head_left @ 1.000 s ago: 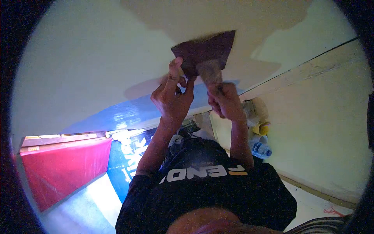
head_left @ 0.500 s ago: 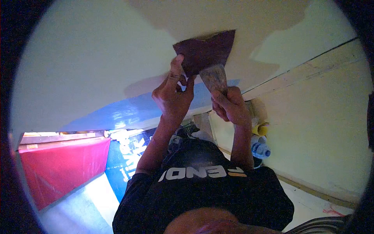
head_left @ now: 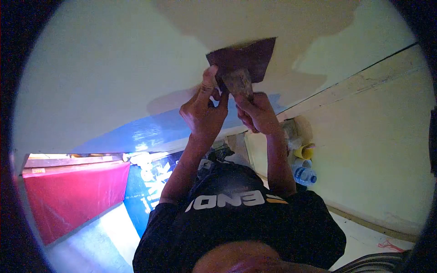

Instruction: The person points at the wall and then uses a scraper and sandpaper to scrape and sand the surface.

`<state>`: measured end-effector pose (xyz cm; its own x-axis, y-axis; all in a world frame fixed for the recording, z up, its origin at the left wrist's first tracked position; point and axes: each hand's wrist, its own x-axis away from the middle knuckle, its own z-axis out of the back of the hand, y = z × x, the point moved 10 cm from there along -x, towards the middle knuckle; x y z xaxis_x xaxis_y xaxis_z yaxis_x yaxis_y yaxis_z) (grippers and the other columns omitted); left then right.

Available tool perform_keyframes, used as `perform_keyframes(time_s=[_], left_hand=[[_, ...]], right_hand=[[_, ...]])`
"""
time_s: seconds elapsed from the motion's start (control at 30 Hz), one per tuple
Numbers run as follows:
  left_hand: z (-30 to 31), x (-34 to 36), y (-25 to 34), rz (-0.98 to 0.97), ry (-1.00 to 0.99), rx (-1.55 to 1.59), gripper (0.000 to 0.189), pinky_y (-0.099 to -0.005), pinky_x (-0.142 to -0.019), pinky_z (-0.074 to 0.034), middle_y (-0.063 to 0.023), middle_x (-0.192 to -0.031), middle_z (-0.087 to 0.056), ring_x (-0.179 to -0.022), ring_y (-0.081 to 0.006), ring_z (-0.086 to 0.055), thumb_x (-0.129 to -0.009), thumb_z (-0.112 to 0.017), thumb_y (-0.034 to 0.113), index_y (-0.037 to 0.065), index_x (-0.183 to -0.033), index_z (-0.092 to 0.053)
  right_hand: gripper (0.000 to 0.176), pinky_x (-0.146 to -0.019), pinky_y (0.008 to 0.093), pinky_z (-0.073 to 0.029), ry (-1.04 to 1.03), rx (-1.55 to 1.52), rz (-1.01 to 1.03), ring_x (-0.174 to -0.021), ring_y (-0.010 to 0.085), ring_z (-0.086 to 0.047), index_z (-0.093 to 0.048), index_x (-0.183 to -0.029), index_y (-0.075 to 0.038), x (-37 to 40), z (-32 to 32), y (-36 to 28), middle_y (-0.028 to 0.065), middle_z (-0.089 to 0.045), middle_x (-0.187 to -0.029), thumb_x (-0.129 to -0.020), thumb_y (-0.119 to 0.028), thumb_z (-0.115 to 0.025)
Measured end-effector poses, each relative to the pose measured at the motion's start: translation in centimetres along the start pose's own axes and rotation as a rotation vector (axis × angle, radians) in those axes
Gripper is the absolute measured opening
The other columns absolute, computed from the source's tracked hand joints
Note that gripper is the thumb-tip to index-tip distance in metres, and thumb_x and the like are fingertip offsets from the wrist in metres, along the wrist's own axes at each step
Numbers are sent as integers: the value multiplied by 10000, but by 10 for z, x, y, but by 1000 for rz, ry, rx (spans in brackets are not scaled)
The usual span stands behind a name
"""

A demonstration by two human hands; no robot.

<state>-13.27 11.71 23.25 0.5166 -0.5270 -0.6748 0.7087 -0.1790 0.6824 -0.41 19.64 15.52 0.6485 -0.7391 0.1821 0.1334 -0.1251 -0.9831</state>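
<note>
A dark brownish sheet (head_left: 246, 57) with a torn-looking upper edge is in front of the pale surface (head_left: 114, 59). My left hand (head_left: 205, 109) pinches the sheet at its lower left corner, thumb on the near face. In my right hand (head_left: 259, 111) is a scraper (head_left: 239, 83) with a worn, flat blade, held by its lower end. The blade overlaps the lower middle of the sheet, close to my left fingertips. Whether blade and sheet touch cannot be made out.
A water bottle (head_left: 305, 176) and a yellow container (head_left: 304, 151) are at the right, beside my right forearm. Red panel (head_left: 77, 195) at the lower left, a blue lettered banner (head_left: 139, 182) next to it. A pale panel (head_left: 364, 136) rises at the right.
My right hand and the scraper have moved left and slightly up, nearer my left hand. The sheet and my left hand have shifted slightly right and down.
</note>
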Motion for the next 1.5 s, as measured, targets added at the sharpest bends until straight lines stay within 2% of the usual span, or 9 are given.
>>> perform_keyframes(time_s=[0.2,0.4,0.6,0.73,0.83,0.93,1.13,1.33,1.5], left_hand=[[2,2,-1,-1,33,-16,671,-247,-437,-416,31,-584,-577,-427,-96,-507,-631,-792,67,183,-1253,-567],[6,-6,3,-32,13,-12,666,-251,-443,-424,30,-591,-580,-429,-97,-514,-625,-802,86,193,-1242,-575],[4,-1,-3,8,23,1,664,-251,-441,-422,31,-583,-579,-420,-96,-510,-628,-799,91,206,-1243,-574],[7,-3,0,9,5,-16,668,-251,-440,-420,27,-589,-589,-418,-99,-512,-630,-794,82,214,-1247,-571],[8,-3,1,-16,15,1,678,-250,-436,-416,22,-586,-591,-418,-96,-512,-625,-799,83,213,-1250,-569],[6,-4,3,-6,18,-18,686,-245,-432,-411,20,-581,-589,-418,-91,-506,-624,-800,79,214,-1255,-566],[6,-3,-3,-10,33,33,690,-234,-431,-402,17,-577,-584,-414,-84,-486,-624,-797,56,212,-1255,-567],[6,-4,0,-27,35,27,675,-230,-429,-408,18,-574,-582,-415,-83,-490,-626,-796,60,179,-1251,-572],[7,-6,0,-52,18,13,654,-228,-427,-407,18,-575,-591,-420,-79,-502,-627,-795,63,166,-1238,-585]], right_hand=[[357,-311,231,-279,-20,-36,11,-373,68,-387,-497,-668,-93,5,-9,-26,-9,-446,-509,-898,-350,-588],[499,-396,246,-352,134,-158,29,-435,89,-427,-567,-802,-48,28,35,61,6,-479,-567,-893,-533,-497],[724,-458,214,-356,-34,-268,172,-522,66,-457,-630,-902,-64,42,15,10,-20,-541,-660,-857,-714,-314],[418,-453,231,-383,-33,-235,407,-505,75,-461,-517,-916,-67,43,-6,-28,0,-530,-638,-899,-485,-521],[282,-424,259,-404,119,50,281,-475,92,-496,-441,-955,-69,38,-5,-25,25,-535,-608,-898,-303,-586],[173,-386,228,-378,228,135,367,-457,61,-456,-412,-989,-41,35,-5,-44,33,-505,-632,-931,-162,-519],[283,-398,237,-387,396,423,404,-458,69,-474,-392,-1144,-38,31,2,-52,63,-526,-616,-932,-176,-519],[574,-570,347,-502,450,790,687,-668,253,-650,-279,-1418,-50,47,-20,-84,172,-651,-872,-913,-146,-534],[563,-623,372,-517,437,748,631,-727,325,-662,-316,-1413,-68,47,-22,-79,220,-639,-963,-897,-116,-536]])
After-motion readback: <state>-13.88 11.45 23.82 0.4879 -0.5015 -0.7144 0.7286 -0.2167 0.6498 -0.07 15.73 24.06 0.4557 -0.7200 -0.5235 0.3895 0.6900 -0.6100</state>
